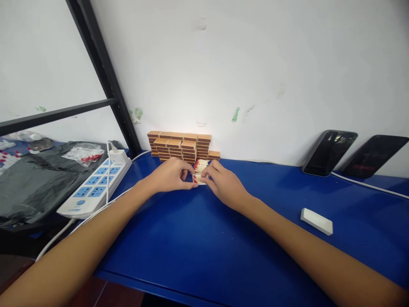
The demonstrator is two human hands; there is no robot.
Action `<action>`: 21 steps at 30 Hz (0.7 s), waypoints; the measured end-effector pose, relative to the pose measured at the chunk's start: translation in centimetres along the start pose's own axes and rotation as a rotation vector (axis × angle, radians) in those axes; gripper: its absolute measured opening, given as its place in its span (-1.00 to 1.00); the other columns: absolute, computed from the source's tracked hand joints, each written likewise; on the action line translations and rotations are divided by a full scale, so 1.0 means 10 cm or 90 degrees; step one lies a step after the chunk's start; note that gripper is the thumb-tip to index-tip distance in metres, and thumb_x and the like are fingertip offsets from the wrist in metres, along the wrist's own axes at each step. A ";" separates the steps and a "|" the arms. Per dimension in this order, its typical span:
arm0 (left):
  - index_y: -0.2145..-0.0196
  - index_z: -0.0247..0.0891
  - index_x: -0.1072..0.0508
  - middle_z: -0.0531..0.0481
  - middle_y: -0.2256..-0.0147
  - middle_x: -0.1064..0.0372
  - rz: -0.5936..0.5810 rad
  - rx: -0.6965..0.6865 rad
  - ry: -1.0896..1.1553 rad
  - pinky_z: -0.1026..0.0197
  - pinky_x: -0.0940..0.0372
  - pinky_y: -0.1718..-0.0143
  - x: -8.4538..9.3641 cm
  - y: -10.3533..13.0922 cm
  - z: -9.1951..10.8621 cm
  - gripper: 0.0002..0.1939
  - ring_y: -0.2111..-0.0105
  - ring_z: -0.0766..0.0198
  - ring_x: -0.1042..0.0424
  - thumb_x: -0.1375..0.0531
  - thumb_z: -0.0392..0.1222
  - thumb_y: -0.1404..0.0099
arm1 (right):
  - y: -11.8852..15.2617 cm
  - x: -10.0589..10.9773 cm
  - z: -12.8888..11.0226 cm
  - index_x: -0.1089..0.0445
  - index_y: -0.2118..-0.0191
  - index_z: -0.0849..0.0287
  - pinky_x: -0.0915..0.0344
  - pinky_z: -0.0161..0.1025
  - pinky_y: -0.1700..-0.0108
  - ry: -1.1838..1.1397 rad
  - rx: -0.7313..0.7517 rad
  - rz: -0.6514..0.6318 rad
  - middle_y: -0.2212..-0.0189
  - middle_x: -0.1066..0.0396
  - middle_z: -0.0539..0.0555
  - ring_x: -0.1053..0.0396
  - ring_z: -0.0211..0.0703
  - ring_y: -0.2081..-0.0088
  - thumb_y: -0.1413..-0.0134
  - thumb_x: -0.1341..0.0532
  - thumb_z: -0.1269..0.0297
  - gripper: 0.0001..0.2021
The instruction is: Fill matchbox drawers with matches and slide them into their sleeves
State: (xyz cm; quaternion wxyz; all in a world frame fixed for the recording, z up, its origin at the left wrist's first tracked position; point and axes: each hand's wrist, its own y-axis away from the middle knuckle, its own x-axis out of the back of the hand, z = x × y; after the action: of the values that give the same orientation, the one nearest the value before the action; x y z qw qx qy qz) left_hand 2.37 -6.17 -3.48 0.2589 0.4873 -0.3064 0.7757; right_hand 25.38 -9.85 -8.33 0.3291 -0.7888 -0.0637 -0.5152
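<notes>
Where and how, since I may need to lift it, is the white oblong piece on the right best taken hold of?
Probably by the middle of its long sides, pinched from above. The white oblong piece lies flat on the blue table and is narrow, so thumb and finger should span it. Its top is uncovered, while the right forearm lies on its near side.

Seemingly a workshop; blue worktop (204, 247), power strip (93, 181), stacked matchboxes (174, 148).

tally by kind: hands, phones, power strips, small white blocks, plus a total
Hands: 2, the left hand and the right hand
Phones: 2, the nearer phone and the farther-right phone
Power strip: 1
Small white block: 1
Total: 6
</notes>
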 end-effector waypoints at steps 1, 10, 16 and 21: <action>0.22 -0.26 -0.65 0.06 0.50 -0.46 0.002 0.003 0.002 0.26 -0.16 0.43 0.01 0.00 -0.01 -0.65 0.51 0.34 -0.38 -0.39 0.08 -0.22 | 0.00 0.00 0.01 -0.40 0.10 0.13 -0.31 -0.22 0.18 -0.008 -0.003 0.017 0.09 -0.36 0.11 -0.41 -0.12 0.18 -0.43 -0.16 0.29 -0.91; 0.18 -0.24 -0.66 0.05 0.48 -0.49 0.057 0.066 -0.079 0.27 -0.10 0.46 0.14 -0.01 -0.21 -0.64 0.49 0.31 -0.41 -0.39 0.09 -0.21 | 0.02 -0.09 0.25 -0.48 0.01 0.09 -0.34 -0.20 0.18 -0.086 -0.057 0.019 0.13 -0.34 0.09 -0.38 -0.15 0.24 -0.36 -0.25 0.25 -0.84; 0.19 -0.24 -0.66 0.07 0.49 -0.48 0.075 0.059 -0.089 0.27 -0.09 0.47 0.12 -0.01 -0.18 -0.70 0.50 0.33 -0.39 -0.38 0.02 -0.22 | 0.03 -0.13 0.26 -0.52 0.06 0.10 -0.35 -0.18 0.14 -0.084 -0.037 -0.002 0.12 -0.34 0.10 -0.39 -0.14 0.19 -0.36 -0.25 0.26 -0.87; 0.18 -0.23 -0.65 0.06 0.48 -0.48 0.070 0.058 -0.101 0.27 -0.08 0.46 0.09 -0.01 -0.18 -0.68 0.49 0.32 -0.39 -0.38 0.04 -0.23 | 0.02 -0.14 0.25 -0.50 0.04 0.07 -0.33 -0.20 0.15 -0.082 -0.042 -0.010 0.12 -0.33 0.08 -0.38 -0.17 0.21 -0.36 -0.26 0.27 -0.87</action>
State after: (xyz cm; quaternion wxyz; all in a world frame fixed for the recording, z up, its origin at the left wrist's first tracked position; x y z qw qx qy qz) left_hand 1.01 -4.74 -3.19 0.1686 0.5408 -0.3166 0.7609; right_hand 26.73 -8.23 -10.24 0.2944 -0.8301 -0.0738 -0.4677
